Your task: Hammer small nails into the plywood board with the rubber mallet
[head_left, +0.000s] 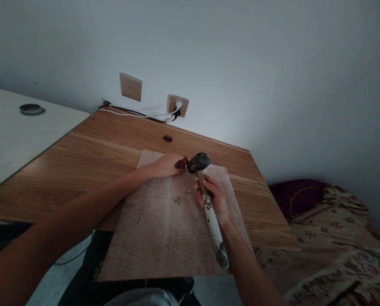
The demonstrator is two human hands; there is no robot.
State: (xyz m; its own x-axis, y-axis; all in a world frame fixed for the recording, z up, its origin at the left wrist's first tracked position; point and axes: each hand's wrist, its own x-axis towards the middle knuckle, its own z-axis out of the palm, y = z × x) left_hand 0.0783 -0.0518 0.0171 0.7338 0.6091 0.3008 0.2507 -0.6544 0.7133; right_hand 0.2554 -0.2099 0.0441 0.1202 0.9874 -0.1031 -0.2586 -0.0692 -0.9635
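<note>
A reddish plywood board [164, 233] lies on the wooden desk [91, 157] and juts over its near edge. My right hand [215, 199] is closed round the handle of a hammer [198, 163], high up near its dark head; the pale, paint-stained handle runs back past my wrist. My left hand [168, 165] rests on the far part of the board with fingertips pinched together right beside the hammer head, likely on a nail too small to make out. A few small nails [178, 199] lie loose on the board between my hands.
A white table [14, 131] with a round cable grommet [32, 109] adjoins the desk on the left. Wall sockets [177, 105] with white and black cables sit behind the desk. A patterned bedspread [333, 250] lies to the right. A cable hole [167, 138] pierces the desk.
</note>
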